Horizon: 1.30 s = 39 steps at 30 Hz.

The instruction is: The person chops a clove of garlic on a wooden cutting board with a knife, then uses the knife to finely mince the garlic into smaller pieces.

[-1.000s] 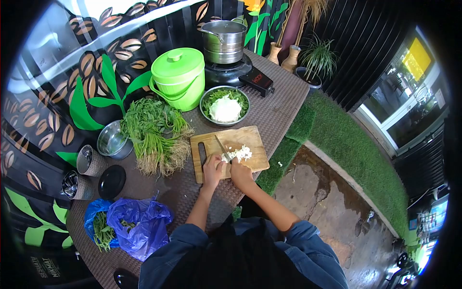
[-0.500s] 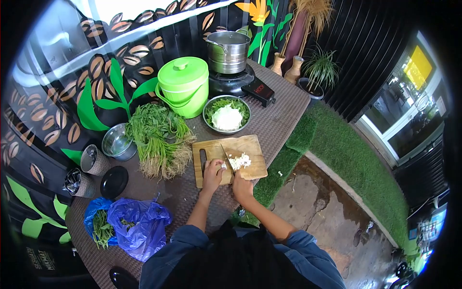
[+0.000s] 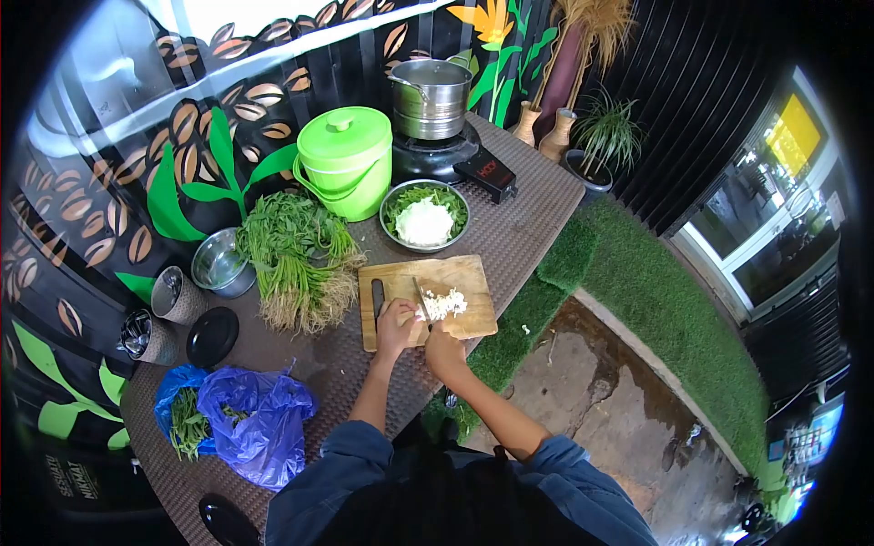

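Note:
A wooden cutting board [image 3: 469, 271] with a handle slot lies at the table's near edge. My right hand [image 3: 445, 352] is closed round the handle of a knife [image 3: 420, 296], whose blade points away from me across the board. To the right of the blade is a heap of finely chopped white pieces [image 3: 445, 304]. On the blade's left side, my left hand [image 3: 395, 328] has its fingers curled on a small white piece [image 3: 420, 314], mostly hidden by the fingertips. Beyond the board stands a metal bowl [image 3: 391, 236] holding green leaves and a white mound.
Rooted greens [image 3: 296, 259] lie left of the board, beside a metal bowl [image 3: 238, 284]. Behind are a lidded green bucket [image 3: 350, 164] and a steel pot [image 3: 428, 109] on a portable stove [image 3: 487, 173]. Blue plastic bags [image 3: 259, 428] and a black lid [image 3: 213, 337] sit at left.
The view has shifted slightly, so the board and hands appear a little further left. The knife has shifted slightly against the chopped heap. Both hands keep their grips.

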Available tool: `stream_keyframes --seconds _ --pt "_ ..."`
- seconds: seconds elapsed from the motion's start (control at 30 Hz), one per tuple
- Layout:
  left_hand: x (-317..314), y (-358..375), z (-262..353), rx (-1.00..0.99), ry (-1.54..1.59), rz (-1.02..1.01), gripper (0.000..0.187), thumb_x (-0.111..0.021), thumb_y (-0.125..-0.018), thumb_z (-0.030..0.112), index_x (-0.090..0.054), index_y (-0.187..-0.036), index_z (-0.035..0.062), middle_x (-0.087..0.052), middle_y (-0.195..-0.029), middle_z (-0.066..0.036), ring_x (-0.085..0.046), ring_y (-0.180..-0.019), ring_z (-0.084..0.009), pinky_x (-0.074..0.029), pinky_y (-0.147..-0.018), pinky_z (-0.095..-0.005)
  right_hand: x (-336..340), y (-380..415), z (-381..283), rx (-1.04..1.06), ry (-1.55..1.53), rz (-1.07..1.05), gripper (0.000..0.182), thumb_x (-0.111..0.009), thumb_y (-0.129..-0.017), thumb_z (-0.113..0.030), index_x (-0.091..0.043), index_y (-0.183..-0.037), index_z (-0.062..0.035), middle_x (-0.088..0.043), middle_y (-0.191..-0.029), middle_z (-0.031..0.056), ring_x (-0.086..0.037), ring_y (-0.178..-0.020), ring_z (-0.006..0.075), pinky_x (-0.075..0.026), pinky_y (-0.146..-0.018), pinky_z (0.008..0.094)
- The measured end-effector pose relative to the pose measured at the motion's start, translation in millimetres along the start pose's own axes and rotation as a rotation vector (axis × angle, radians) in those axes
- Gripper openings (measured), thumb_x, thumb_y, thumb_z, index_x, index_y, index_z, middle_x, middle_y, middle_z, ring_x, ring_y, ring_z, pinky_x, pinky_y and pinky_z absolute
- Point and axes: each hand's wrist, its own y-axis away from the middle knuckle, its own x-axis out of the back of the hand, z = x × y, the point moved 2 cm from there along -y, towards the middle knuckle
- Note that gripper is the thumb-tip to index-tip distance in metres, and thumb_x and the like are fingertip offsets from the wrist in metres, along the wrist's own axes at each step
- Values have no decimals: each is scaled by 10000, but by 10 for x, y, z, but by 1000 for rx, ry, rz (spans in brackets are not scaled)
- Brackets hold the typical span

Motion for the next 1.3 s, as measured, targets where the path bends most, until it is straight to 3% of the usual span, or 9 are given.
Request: stream_keyframes --seconds 0.1,0.23,0.57,0.63,0.87,0.93,1.07,1.13,1.3 --pt "-12 26 -9 -6 38 30 261 -725 -721 -25 -581 -935 20 -580 -947 -103 -648 -921 -238 -496 -798 -317 -185 -9 51 5 64 132 225 -449 -891 -146 -439 -1027 32 -662 -741 200 -681 -711 349 -556 -629 431" --pt "26 0 12 -50 26 24 257 -737 -724 0 -579 -926 23 -585 -944 -121 -654 -909 -262 -511 -760 -333 -268 7 11 0 133 143 213 -452 -892 -147 -429 -1014 24 -661 -734 192 -681 -709 345 -558 -598 432" --pt "25 24 -69 -44 87 -21 215 -704 -747 -23 -571 -916 -8 -636 -934 -134 -654 -939 -260 -501 -777 -322 33 -250 67 164 124 47 229 -510 -842 -85 -443 -1019 43 -652 -798 213 -658 -728 409 -540 -628 459" --pt "34 85 -42 -59 57 -10 205 -701 -751 -20 -566 -904 -11 -647 -914 -142 -659 -939 -256 -498 -761 -318 -43 -132 32 67 111 64 217 -508 -843 -90 -448 -1008 36 -648 -769 223 -666 -719 393 -544 -614 452" --pt "22 55 -40 -27 -8 8 188 -719 -748 4 -562 -851 2 -661 -829 -126 -677 -895 -241 -499 -702 -312 -234 -161 25 75 124 180 172 -484 -871 -118 -443 -980 9 -645 -680 195 -672 -649 358 -550 -564 423" --pt "35 62 -15 -36 1 18 190 -722 -747 6 -561 -848 5 -663 -821 -122 -679 -889 -237 -499 -695 -313 -288 -219 13 135 203 240 128 -483 -882 -152 -441 -912 -35 -651 -671 145 -678 -612 298 -546 -515 393" --pt "28 78 64 -81 15 24 173 -696 -760 -14 -552 -854 6 -650 -856 -133 -667 -870 -272 -494 -690 -346 -231 -376 65 245 185 254 154 -476 -891 -157 -417 -954 -29 -642 -649 175 -669 -596 322 -541 -516 401" --pt "32 59 63 -113 14 29 173 -696 -760 -14 -552 -853 7 -648 -857 -134 -668 -868 -270 -495 -693 -347 -144 -347 100 299 165 246 119 -507 -868 -145 -451 -893 -44 -641 -657 124 -672 -580 279 -547 -499 376" --pt "22 96 77 -121 -39 45 200 -704 -752 -22 -552 -879 12 -645 -883 -135 -664 -880 -265 -495 -709 -341 -201 -144 333 219 165 191 186 -478 -900 -193 -437 -964 -24 -644 -683 183 -664 -625 336 -539 -554 420"
